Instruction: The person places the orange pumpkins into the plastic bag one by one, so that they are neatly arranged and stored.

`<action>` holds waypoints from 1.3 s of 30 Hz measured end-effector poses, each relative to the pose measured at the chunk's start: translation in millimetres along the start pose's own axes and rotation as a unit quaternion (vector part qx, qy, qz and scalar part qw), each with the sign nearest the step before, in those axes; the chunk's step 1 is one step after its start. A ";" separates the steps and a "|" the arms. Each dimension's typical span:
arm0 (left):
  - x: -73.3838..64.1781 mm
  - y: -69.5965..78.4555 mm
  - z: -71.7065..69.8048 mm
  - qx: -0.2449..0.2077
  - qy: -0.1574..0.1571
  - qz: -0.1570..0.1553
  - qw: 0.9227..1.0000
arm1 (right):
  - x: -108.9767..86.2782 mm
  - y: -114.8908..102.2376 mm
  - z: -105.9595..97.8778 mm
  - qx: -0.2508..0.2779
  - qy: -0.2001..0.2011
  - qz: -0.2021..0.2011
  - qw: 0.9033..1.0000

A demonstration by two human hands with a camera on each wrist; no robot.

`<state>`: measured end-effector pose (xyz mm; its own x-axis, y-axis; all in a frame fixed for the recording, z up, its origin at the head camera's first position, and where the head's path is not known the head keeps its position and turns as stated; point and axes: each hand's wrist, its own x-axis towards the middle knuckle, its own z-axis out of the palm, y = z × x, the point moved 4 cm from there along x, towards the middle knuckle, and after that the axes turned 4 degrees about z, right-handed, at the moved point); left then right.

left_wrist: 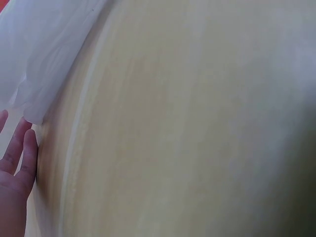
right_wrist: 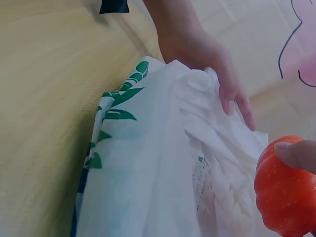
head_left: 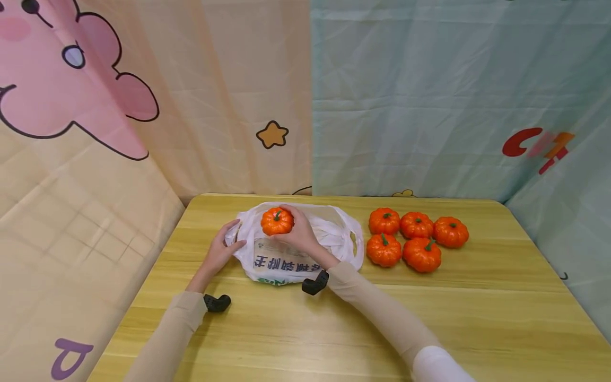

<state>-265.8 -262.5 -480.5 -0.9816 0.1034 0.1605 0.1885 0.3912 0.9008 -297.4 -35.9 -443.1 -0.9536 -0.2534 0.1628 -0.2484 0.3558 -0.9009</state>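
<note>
A white plastic bag (head_left: 281,249) with dark printed characters and green leaf prints lies on the table, its mouth spread. My right hand (head_left: 300,231) holds a small orange pumpkin (head_left: 277,221) over the mouth of the bag, thumb on one side of it. In the right wrist view the same pumpkin (right_wrist: 286,192) shows at the lower right, beside the rim of the bag (right_wrist: 143,163). At the bag's left end, my left hand (head_left: 221,246) touches the plastic, thumb and fingers spread well apart. The left wrist view shows its fairly straight fingers (left_wrist: 29,153) near the bag's edge.
Several more small pumpkins (head_left: 384,250) with green stems stand in two rows on the wooden table (head_left: 429,323), right of the bag. Black wrist devices (head_left: 315,284) are on both forearms. Printed curtains (head_left: 406,106) hang behind and beside the table.
</note>
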 end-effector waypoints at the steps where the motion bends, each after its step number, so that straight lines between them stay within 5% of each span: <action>1: -0.2 0.1 0.1 0.002 0.001 0.002 1.000 | 1.8 0.4 2.1 -0.001 -0.001 -0.001 1.000; 39: -0.4 -1.3 0.8 0.011 -0.006 -0.004 1.000 | 20.7 18.2 35.8 -0.031 0.002 0.043 0.999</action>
<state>-265.6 -262.3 -482.1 -0.9828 0.1107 0.1475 0.1805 0.4125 0.8929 -315.6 -66.9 -470.5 -0.9727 -0.2152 0.0873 -0.1748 0.4311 -0.8852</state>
